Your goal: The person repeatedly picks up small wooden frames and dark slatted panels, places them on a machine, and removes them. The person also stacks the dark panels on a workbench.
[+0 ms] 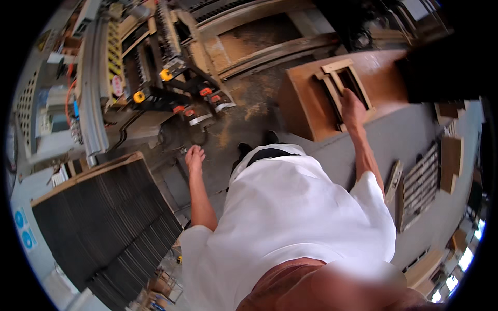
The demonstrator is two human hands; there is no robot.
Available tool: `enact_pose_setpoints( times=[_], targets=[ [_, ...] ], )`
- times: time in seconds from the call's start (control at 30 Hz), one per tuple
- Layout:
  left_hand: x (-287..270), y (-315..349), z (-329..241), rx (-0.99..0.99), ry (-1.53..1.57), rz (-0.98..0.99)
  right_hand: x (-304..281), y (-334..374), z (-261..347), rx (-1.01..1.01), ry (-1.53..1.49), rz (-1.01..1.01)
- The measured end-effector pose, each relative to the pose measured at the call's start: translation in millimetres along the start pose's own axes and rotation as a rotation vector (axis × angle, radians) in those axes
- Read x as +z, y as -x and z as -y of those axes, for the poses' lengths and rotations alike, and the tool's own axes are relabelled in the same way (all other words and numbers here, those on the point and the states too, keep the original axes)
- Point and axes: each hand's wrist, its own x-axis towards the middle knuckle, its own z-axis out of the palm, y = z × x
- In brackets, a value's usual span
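Observation:
On a brown-topped table (311, 103) at the right lie small rectangular wooden frames (358, 78), seemingly two, one overlapping the other. My right hand (353, 108) is closed over the inner rail of the pile, and its knuckles hide the exact grip. Out to the left, my left hand (195, 158) hangs in the air with loosely bent fingers, and nothing shows in it. It is nearest to a stack of dark sheets and a machine's front end.
At upper left stands a machine with orange-tipped clamps (179, 85) and a striped guard (115, 57). A tall stack of dark panels (104, 223) stands at left. Sawdust covers parts of the floor (254, 111). Slatted wood (420, 186) and boards (451, 163) are at right.

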Motion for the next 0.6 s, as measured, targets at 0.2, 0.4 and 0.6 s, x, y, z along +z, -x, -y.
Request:
enact_pose_setpoints(
  times=[0.2, 0.4, 0.6],
  targets=[
    [7, -28, -116, 0.218, 0.252, -0.047, -16, -37, 46, 0.003, -0.306, 0.001],
    [17, -112, -243, 0.402, 0.544, -0.008, -8, -67, 135, -0.034, -0.359, 0.116],
    [49, -210, -362, 0.323, 0.644, 0.260, 35, -89, 218, 0.029, -0.565, 0.199]
  ],
)
